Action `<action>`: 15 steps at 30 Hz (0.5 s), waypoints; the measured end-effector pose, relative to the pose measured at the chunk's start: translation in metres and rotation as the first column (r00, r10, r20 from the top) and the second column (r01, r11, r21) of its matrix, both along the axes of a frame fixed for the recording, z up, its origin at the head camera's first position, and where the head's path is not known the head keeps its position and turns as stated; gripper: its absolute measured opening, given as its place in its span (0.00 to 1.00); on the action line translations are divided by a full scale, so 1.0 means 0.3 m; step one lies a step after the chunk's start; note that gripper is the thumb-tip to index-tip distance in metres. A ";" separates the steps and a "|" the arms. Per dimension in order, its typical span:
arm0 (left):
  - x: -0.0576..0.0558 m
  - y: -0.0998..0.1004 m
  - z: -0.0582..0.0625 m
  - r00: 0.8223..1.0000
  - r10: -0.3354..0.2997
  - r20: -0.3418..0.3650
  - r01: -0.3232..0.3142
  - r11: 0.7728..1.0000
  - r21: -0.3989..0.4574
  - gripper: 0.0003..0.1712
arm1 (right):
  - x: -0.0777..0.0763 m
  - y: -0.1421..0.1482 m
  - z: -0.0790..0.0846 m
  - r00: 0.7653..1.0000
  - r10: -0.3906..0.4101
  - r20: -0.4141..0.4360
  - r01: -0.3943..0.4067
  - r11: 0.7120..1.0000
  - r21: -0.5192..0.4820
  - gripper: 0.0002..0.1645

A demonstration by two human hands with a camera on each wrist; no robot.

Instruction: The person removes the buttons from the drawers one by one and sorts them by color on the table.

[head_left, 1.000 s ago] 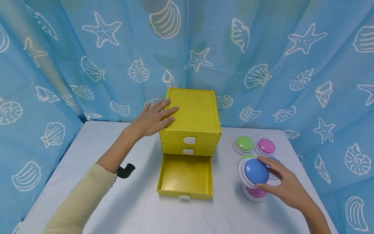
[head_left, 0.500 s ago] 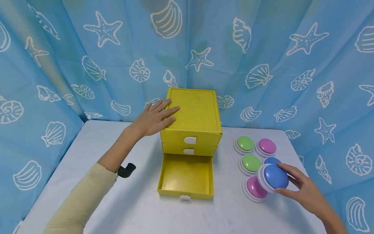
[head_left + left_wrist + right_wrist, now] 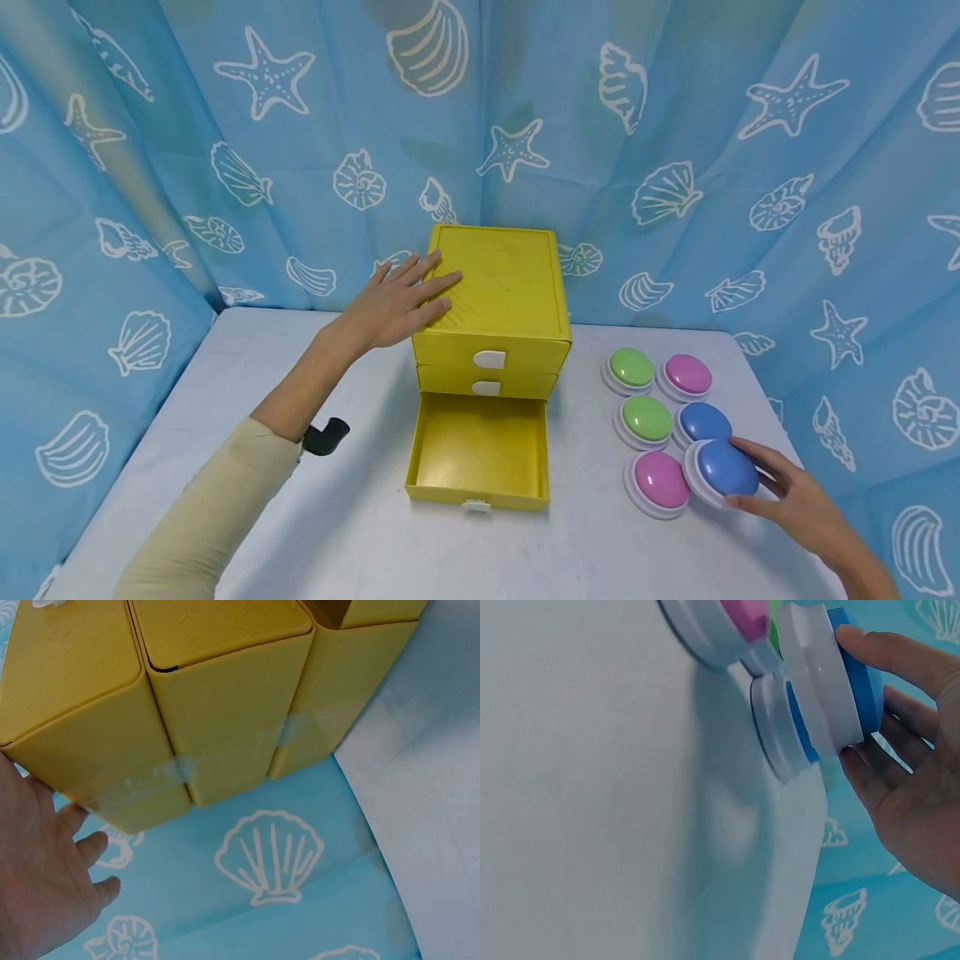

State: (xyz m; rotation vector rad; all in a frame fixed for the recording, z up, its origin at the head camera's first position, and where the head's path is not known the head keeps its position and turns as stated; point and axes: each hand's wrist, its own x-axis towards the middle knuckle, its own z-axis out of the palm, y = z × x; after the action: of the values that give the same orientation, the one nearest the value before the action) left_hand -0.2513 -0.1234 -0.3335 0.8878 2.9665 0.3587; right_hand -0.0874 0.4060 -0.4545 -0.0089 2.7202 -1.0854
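Note:
My right hand (image 3: 802, 504) pinches a blue push button with a white base (image 3: 726, 469) by its edge, thumb on one side and fingers on the other. In the right wrist view this held blue button (image 3: 825, 682) is tilted and hangs above the table, close over a second blue button (image 3: 784, 727). My left hand (image 3: 390, 306) lies with spread, straight fingers on the left edge of the top of a yellow drawer cabinet (image 3: 498, 279). The cabinet's bottom drawer (image 3: 480, 450) is pulled out and holds nothing; the two drawers above it are shut.
Around the held button stand a pink button (image 3: 662, 480), a green button (image 3: 647, 418), another green button (image 3: 632, 367), another pink button (image 3: 687, 375) and the second blue one. A blue shell-patterned curtain (image 3: 300, 167) borders the white table (image 3: 337, 542) at the back and sides.
My right hand has carried the blue button rightward and down, from over the green and pink buttons to beside the pink one. The left hand stays on the cabinet.

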 end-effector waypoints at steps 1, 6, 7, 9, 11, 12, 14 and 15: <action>0.001 0.000 0.001 1.000 0.000 0.002 0.000 1.000 0.001 0.33 | 0.001 0.007 -0.005 1.000 -0.005 0.007 0.005 1.000 -0.003 0.49; 0.002 -0.001 0.000 1.000 -0.002 0.004 0.002 1.000 0.011 0.33 | 0.007 0.034 -0.040 0.998 -0.025 0.055 0.027 0.999 -0.025 0.51; 0.003 -0.001 0.000 1.000 -0.002 0.003 0.002 1.000 0.015 0.33 | 0.008 0.040 -0.049 0.998 -0.028 0.063 0.030 0.999 -0.027 0.51; 0.001 0.000 -0.002 1.000 -0.006 0.000 0.006 1.000 0.016 0.33 | 0.010 0.049 -0.065 0.997 -0.031 0.077 0.034 0.999 -0.033 0.52; 0.001 0.001 -0.002 1.000 -0.005 0.000 0.005 1.000 0.019 0.33 | 0.011 0.058 -0.078 0.996 -0.034 0.077 0.037 0.999 -0.032 0.52; 0.000 0.001 -0.002 1.000 -0.005 -0.001 0.005 1.000 0.018 0.34 | 0.010 0.061 -0.083 0.996 -0.035 0.079 0.038 0.999 -0.031 0.52; 0.000 0.002 -0.001 1.000 -0.003 -0.002 0.003 1.000 0.016 0.34 | 0.011 0.064 -0.090 0.995 -0.040 0.093 0.044 0.998 -0.035 0.52; 0.000 0.003 0.000 1.000 -0.003 -0.004 0.003 1.000 0.016 0.33 | 0.011 0.066 -0.093 0.994 -0.045 0.103 0.049 0.998 -0.037 0.53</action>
State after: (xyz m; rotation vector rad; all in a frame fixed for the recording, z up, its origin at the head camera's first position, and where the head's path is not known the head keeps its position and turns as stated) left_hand -0.2512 -0.1225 -0.3335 0.8950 2.9699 0.3811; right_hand -0.0843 0.4257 -0.4823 0.1018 2.6201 -1.1199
